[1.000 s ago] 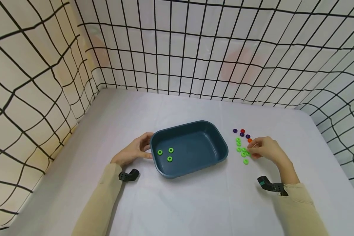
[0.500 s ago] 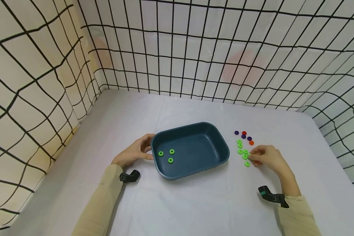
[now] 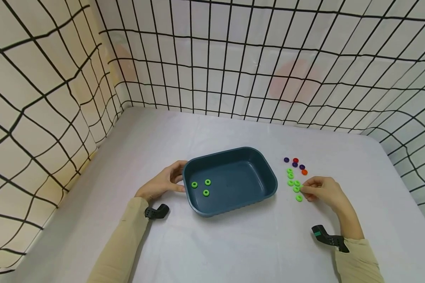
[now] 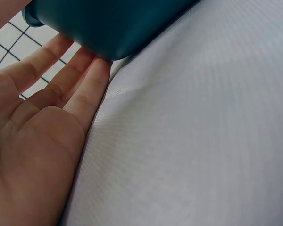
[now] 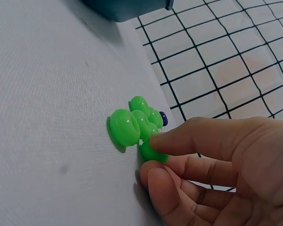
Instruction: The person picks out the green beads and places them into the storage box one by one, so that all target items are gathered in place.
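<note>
Left arm (image 3: 119,237), right arm (image 3: 354,257) are pointing far, well apart.
Left hand (image 3: 162,182) is holding its fingers (image 4: 87,92) loosely straight; right hand (image 3: 322,191) is pinching with fingertips (image 5: 164,143).

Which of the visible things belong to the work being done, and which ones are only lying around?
Likely part of the job:
dark teal bin, touched by the left hand
green ring pinched by the right hand
other green rings, on the table and in the bin

Likely just lying about:
three purple rings
red ring
orange ring
</note>
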The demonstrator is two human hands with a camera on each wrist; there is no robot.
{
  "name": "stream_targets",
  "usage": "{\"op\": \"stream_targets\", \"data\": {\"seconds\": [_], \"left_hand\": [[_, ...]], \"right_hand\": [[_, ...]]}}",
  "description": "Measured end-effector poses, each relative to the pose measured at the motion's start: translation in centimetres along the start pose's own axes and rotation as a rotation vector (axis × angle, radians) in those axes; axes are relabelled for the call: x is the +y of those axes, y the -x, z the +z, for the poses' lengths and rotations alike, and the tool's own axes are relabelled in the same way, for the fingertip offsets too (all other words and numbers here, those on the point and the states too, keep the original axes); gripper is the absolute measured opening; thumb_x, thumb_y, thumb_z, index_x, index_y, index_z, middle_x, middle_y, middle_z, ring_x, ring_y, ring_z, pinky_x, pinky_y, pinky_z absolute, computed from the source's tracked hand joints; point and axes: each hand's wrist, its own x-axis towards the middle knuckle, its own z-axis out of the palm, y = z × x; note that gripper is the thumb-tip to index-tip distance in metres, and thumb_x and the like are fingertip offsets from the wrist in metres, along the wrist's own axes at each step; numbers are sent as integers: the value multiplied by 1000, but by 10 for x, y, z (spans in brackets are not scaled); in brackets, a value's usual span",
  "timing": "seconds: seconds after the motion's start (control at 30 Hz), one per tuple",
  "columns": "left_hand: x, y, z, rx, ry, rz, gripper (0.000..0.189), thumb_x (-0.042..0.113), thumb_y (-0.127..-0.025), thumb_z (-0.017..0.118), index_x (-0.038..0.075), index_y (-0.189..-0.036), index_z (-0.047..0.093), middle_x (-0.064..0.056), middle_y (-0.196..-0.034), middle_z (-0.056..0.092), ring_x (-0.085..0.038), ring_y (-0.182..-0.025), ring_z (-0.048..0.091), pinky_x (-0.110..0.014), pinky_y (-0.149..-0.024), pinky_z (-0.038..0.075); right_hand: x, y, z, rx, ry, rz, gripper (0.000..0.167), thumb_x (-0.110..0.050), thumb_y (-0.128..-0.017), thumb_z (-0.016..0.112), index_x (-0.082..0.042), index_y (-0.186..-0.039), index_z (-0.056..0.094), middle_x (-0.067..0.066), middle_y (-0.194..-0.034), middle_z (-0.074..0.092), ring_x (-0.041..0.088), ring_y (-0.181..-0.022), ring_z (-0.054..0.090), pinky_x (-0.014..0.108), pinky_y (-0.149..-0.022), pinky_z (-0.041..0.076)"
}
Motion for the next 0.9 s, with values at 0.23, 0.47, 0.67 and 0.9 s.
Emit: {"op": "stream_targets", "data": {"seconds": [0.23, 0.47, 0.67, 0.9], "left_hand": [[2, 0, 0, 1, 1, 0, 82, -3, -76, 81, 6, -145, 39, -15, -147, 43, -32, -134, 45, -25, -109, 45], [0, 0, -1, 10, 4, -6, 82, -4, -74, 82, 6, -145, 40, -15, -146, 43, -32, -134, 46, -25, -109, 45], [-1, 0, -2, 4, 13, 0, 82, -4, -74, 82, 5, -145, 40, -16, -147, 43, -32, -134, 46, -25, -109, 45], [0, 0, -2, -7, 22, 4, 83, -5, -75, 81, 5, -145, 39, -16, -148, 42, -33, -136, 44, -25, -109, 45]], "right_hand": [[-1, 0, 0, 7, -13, -2, 35, -22, -92, 69, 10, -106, 64, 2, -76, 66, 13, -65, 63, 22, -61, 55], [0, -1, 1, 14, -23, 4, 36, -23, -93, 69, 10, -106, 64, 2, -76, 67, 12, -65, 64, 21, -62, 55], [0, -2, 1, 4, -46, 13, 38, -24, -94, 67, 11, -108, 63, 3, -78, 69, 13, -65, 65, 20, -64, 56], [3, -3, 0, -11, -102, 35, 44, -27, -95, 66, 13, -113, 59, 2, -79, 69, 12, -65, 66, 19, -66, 57]]}}
